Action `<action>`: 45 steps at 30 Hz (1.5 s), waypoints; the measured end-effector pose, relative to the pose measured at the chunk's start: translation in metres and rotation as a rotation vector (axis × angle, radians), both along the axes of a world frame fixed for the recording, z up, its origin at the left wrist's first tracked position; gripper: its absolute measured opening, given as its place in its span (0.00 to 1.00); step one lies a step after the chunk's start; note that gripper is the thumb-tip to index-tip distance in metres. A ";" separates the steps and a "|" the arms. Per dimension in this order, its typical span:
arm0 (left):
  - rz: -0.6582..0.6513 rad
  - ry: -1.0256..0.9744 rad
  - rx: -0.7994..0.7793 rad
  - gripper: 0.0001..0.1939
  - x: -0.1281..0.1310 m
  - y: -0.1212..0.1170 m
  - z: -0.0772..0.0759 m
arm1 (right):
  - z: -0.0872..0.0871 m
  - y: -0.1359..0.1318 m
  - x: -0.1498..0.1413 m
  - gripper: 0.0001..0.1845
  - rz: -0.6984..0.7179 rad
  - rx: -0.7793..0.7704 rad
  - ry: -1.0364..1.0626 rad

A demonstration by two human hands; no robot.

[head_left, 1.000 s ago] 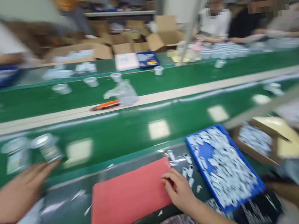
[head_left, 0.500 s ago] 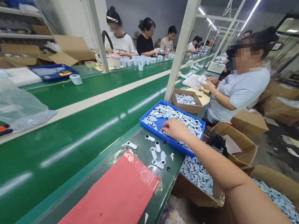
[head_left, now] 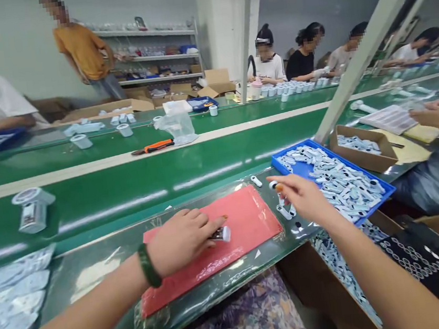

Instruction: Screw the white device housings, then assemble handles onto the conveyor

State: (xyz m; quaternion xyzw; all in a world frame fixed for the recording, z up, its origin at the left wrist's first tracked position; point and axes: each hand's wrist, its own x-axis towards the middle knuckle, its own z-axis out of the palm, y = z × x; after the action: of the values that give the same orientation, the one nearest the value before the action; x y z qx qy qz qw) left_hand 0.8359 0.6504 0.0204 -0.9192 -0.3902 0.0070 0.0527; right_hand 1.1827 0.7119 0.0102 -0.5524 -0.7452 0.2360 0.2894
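My left hand [head_left: 182, 239] rests on the red mat [head_left: 249, 219] with its fingers curled round a small white and metal part [head_left: 222, 233]. A green bangle circles that wrist. My right hand [head_left: 301, 197] hovers over a few loose white parts [head_left: 284, 211] lying between the mat and the blue tray [head_left: 382, 198]. Its fingers are bent, and a small white part seems pinched at the fingertips. The tray is heaped with several white parts.
Green conveyor belts [head_left: 165, 176] run across in front, carrying white cups [head_left: 81, 141], a plastic bag [head_left: 177, 124] and an orange tool [head_left: 153, 147]. A white device [head_left: 32, 208] sits on the near belt. A cardboard box [head_left: 361, 145] lies right. Other people work along the line.
The view swung back left. My right hand left the blue tray and came over the loose parts. My left hand came into view on the red mat, holding a small part.
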 end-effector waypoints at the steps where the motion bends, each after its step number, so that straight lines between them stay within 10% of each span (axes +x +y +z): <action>1: 0.016 0.003 -0.022 0.26 0.009 0.002 -0.008 | 0.000 -0.011 -0.018 0.19 0.082 -0.039 0.106; 6: 0.116 -0.233 -0.013 0.29 -0.007 0.004 -0.032 | 0.005 -0.044 -0.100 0.07 0.261 -0.250 0.356; 15: 0.106 -0.665 -0.150 0.15 -0.018 -0.011 -0.040 | 0.003 -0.045 -0.170 0.09 0.310 -0.154 -0.210; 20: 0.100 -0.676 -0.170 0.13 -0.018 -0.010 -0.040 | -0.006 -0.050 -0.167 0.11 0.303 -0.026 -0.273; 27: 0.107 -0.718 -0.307 0.14 -0.025 -0.003 -0.041 | -0.050 -0.044 -0.152 0.03 0.268 -0.260 0.337; 45: 0.206 -0.378 -0.180 0.16 -0.015 -0.050 -0.035 | -0.046 -0.075 -0.142 0.22 0.513 -0.039 -0.160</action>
State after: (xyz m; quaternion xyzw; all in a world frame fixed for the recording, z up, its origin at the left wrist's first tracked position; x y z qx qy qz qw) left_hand 0.8211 0.6003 -0.0143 -0.8604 -0.4829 -0.1250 -0.1044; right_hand 1.0404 0.6364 -0.0355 -0.3680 -0.8767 0.2713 0.1498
